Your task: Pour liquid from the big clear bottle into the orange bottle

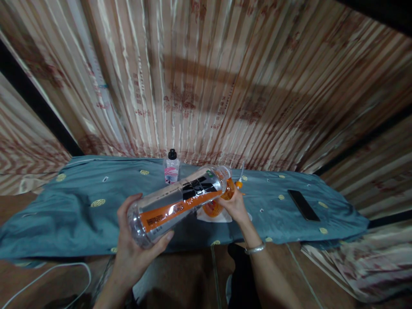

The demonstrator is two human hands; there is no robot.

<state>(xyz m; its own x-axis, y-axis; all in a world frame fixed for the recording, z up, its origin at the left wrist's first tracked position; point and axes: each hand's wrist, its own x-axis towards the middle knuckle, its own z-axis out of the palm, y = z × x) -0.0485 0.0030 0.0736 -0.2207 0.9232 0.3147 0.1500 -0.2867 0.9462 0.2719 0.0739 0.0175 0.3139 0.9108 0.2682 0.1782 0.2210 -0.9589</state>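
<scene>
Striped curtain [225, 86] fills upper frame. Blue-grey cloth [64, 206] spans the middle band. Clear bottle [180, 199], centre frame, lies tilted, base lower left; orange/black label, text unreadable. Left hand [135, 240] fingers clamped round its base. Right hand [234, 206] fingers closed at the neck, orange object [214, 209] partly hidden behind. Black phone [303, 205] right. Small black-capped bottle [171, 169], pink label, blurred.
</scene>
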